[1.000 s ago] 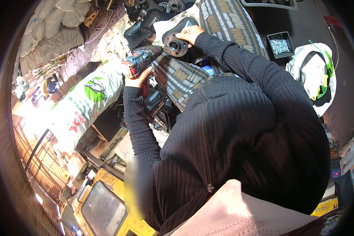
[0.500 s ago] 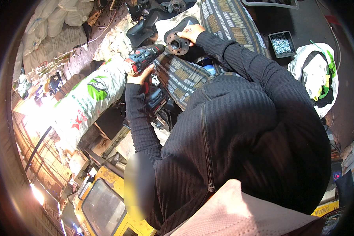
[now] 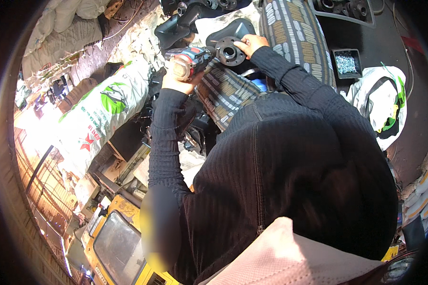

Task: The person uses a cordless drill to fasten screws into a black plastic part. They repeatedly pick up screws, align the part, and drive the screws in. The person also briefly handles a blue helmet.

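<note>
My left hand (image 3: pixel 179 81) is closed around a red, blue and black cordless drill (image 3: pixel 191 58). The drill's front end points right, close against the rim of a dark round metal flange (image 3: pixel 232 57). Whether a bit touches the flange cannot be made out. The flange has a large centre hole and smaller holes around it. My right hand (image 3: pixel 253 45) pinches its right edge between thumb and fingers. Just behind the flange shows a black moulded part (image 3: pixel 240 27); whether the two are joined is unclear. Patterned fabric (image 3: pixel 228 92) lies below them.
To the right, a black tray of screws (image 3: pixel 347 64) stands near a white bag (image 3: pixel 384 97). A clear bin (image 3: pixel 372 21) holds metal parts at the top right. More black parts (image 3: pixel 176 32) lie beyond my left hand. A white sack (image 3: pixel 111 109) leans on the left.
My left hand has turned the drill and raised it toward the flange's left side. The flange and my right hand have shifted slightly right in the picture, as has the surrounding work surface.
</note>
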### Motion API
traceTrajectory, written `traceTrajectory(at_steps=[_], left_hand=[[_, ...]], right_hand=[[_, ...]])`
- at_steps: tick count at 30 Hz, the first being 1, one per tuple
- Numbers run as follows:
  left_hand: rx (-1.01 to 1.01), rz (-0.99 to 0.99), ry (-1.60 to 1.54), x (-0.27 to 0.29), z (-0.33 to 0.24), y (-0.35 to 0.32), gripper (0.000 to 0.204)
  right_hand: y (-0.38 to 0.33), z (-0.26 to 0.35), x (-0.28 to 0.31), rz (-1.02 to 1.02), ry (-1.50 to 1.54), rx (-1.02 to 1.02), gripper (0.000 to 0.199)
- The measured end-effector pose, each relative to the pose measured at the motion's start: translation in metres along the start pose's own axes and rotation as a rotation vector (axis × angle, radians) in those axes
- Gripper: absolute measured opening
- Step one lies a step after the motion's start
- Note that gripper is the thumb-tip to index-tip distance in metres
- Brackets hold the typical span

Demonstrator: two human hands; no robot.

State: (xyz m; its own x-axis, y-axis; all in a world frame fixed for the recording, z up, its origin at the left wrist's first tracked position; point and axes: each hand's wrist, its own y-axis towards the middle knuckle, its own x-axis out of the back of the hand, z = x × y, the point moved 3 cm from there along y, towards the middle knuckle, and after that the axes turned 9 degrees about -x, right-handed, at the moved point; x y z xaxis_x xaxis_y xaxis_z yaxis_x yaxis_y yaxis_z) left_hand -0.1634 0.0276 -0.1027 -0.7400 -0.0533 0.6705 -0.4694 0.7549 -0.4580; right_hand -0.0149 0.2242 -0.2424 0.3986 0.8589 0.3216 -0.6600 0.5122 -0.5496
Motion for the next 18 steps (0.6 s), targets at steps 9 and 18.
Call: traceTrajectory(at_steps=[9,18], left_hand=[[0.140,0.021,-0.066,-0.001,-0.025,0.004,0.067],[0.061,-0.023,0.195,0.003,-0.043,-0.005,0.068]], right_hand=[[-0.003,0.009,0.007,0.109,-0.184,-0.091,0.042],[0.002,0.014,0.009,0.122,-0.285,-0.025,0.044]])
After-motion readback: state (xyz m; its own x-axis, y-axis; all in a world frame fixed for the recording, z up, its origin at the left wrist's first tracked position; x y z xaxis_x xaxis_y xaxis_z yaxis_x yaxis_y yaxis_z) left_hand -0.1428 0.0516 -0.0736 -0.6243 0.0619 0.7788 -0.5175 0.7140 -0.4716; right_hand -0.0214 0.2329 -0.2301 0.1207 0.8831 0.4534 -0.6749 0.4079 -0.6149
